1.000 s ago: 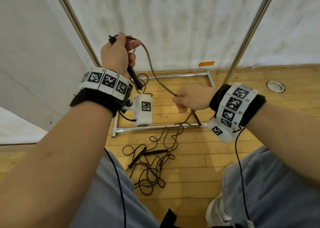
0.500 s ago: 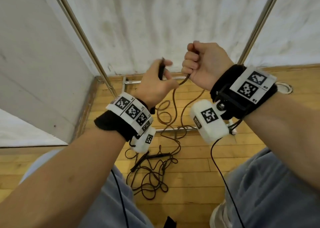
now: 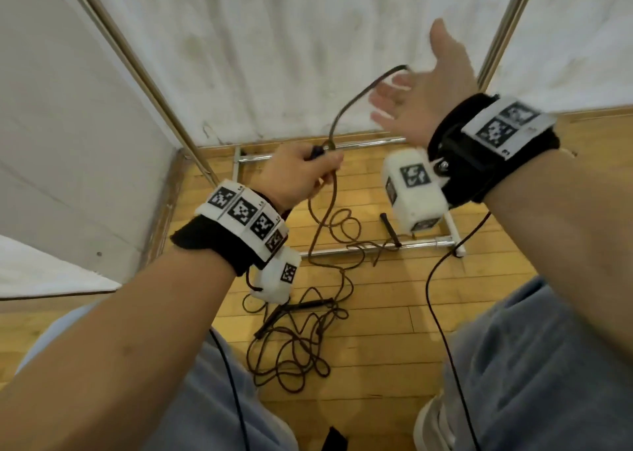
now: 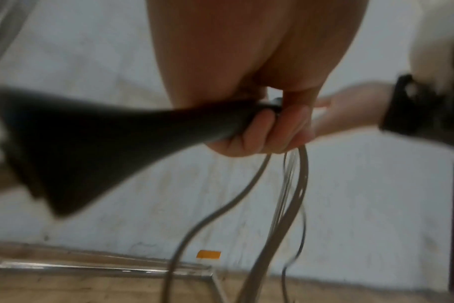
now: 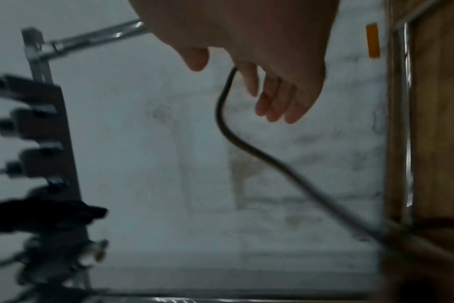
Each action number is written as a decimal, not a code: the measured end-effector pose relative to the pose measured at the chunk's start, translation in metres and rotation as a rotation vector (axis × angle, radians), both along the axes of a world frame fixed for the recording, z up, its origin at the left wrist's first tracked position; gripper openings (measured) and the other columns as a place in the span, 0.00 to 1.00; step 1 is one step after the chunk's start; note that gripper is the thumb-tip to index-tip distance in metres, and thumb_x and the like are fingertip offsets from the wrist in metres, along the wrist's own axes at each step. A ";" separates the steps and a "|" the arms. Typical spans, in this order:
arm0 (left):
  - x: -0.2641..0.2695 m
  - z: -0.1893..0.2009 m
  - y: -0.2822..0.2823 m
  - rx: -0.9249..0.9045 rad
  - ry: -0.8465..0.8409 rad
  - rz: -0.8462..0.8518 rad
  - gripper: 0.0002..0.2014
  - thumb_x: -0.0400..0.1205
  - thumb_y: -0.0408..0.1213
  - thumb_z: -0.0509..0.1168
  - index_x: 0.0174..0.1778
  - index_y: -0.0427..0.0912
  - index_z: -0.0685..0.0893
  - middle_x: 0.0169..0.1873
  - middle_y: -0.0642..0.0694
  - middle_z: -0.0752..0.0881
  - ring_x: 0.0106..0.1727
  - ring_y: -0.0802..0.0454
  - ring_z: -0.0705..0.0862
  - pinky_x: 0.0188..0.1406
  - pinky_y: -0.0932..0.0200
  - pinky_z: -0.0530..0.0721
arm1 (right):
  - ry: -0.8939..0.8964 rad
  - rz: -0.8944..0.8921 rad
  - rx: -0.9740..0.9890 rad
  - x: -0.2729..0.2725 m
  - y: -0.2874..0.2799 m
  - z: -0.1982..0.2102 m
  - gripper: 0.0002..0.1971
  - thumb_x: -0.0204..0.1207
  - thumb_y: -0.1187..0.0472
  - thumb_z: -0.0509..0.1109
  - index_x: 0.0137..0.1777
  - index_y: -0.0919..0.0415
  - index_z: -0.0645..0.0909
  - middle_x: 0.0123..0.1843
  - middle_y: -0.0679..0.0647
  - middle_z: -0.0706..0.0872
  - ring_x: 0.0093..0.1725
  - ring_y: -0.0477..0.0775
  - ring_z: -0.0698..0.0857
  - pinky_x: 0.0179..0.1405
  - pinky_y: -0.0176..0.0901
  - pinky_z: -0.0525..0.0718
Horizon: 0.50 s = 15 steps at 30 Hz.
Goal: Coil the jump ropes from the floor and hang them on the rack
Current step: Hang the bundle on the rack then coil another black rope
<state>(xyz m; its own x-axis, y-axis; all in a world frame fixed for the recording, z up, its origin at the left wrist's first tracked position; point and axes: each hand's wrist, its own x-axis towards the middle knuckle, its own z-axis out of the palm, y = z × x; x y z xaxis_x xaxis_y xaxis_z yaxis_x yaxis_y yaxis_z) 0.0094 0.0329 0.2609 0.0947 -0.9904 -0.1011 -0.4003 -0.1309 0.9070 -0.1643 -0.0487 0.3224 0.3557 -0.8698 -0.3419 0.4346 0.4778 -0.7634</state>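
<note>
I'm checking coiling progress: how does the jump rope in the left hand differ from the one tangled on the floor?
The held jump rope has its handle and a few loops gripped in the left hand, arcing up to the open right hand. The floor jump rope lies untouched in a loose tangle, handles flat on the boards. Both are thin and dark.

Glossy varnished wood plank floor (image 3: 394, 299), shiny chromed metal rack (image 3: 363, 246) tubes, matt dark brown cord of the jump rope (image 3: 310, 241) with matt black handle (image 4: 117, 135), scuffed white wall (image 3: 291, 39), black cloth wristbands (image 3: 219, 245), light blue denim trousers (image 3: 548, 365)
</note>
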 end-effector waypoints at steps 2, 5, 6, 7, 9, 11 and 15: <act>0.002 0.012 -0.003 -0.072 0.122 0.121 0.13 0.83 0.43 0.66 0.35 0.40 0.83 0.20 0.54 0.81 0.19 0.58 0.73 0.17 0.67 0.69 | 0.095 0.180 -0.029 0.009 0.009 -0.013 0.44 0.76 0.35 0.61 0.79 0.70 0.57 0.69 0.65 0.77 0.68 0.63 0.78 0.73 0.59 0.71; 0.006 0.023 -0.007 -0.124 0.191 0.235 0.15 0.84 0.42 0.65 0.32 0.41 0.81 0.17 0.55 0.80 0.16 0.58 0.70 0.14 0.66 0.65 | 0.336 0.493 -0.190 0.024 0.028 -0.030 0.25 0.77 0.43 0.64 0.65 0.62 0.77 0.60 0.55 0.85 0.61 0.55 0.83 0.69 0.54 0.72; 0.008 0.025 -0.008 -0.133 0.196 0.254 0.15 0.84 0.42 0.64 0.32 0.41 0.82 0.17 0.55 0.80 0.15 0.58 0.69 0.14 0.66 0.65 | 0.370 0.589 -0.240 0.029 0.035 -0.035 0.18 0.78 0.46 0.64 0.58 0.58 0.81 0.55 0.52 0.87 0.58 0.53 0.84 0.65 0.51 0.74; 0.010 0.026 -0.009 -0.139 0.208 0.265 0.15 0.84 0.42 0.64 0.33 0.41 0.82 0.17 0.55 0.81 0.15 0.58 0.68 0.13 0.66 0.64 | 0.379 0.658 -0.268 0.033 0.042 -0.040 0.13 0.79 0.48 0.64 0.52 0.56 0.82 0.50 0.51 0.88 0.55 0.52 0.85 0.62 0.50 0.75; 0.016 0.030 -0.010 -0.155 0.252 0.287 0.14 0.85 0.41 0.64 0.35 0.40 0.82 0.20 0.54 0.82 0.15 0.58 0.67 0.14 0.65 0.63 | 0.400 0.737 -0.292 0.039 0.056 -0.051 0.09 0.80 0.53 0.64 0.49 0.57 0.81 0.46 0.52 0.88 0.54 0.54 0.86 0.62 0.53 0.79; 0.024 0.036 -0.010 -0.190 0.332 0.348 0.12 0.85 0.41 0.64 0.37 0.40 0.82 0.22 0.54 0.83 0.16 0.58 0.67 0.15 0.66 0.63 | 0.561 0.853 -0.382 0.045 0.068 -0.064 0.10 0.82 0.55 0.62 0.44 0.58 0.81 0.47 0.54 0.88 0.57 0.56 0.85 0.67 0.55 0.78; 0.043 0.043 -0.007 -0.290 0.425 0.488 0.10 0.84 0.41 0.64 0.38 0.41 0.82 0.24 0.52 0.84 0.18 0.58 0.68 0.16 0.66 0.65 | 1.084 1.002 -0.726 0.046 0.077 -0.084 0.10 0.84 0.54 0.59 0.43 0.50 0.79 0.48 0.45 0.84 0.54 0.48 0.80 0.61 0.48 0.73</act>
<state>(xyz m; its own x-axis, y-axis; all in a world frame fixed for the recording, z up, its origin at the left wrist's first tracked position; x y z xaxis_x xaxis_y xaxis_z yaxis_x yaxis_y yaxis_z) 0.0526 0.0261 0.3039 0.5457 -0.8373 0.0334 0.0390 0.0652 0.9971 -0.1179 0.0281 0.2388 0.7222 -0.5342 -0.4394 -0.6619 -0.3493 -0.6632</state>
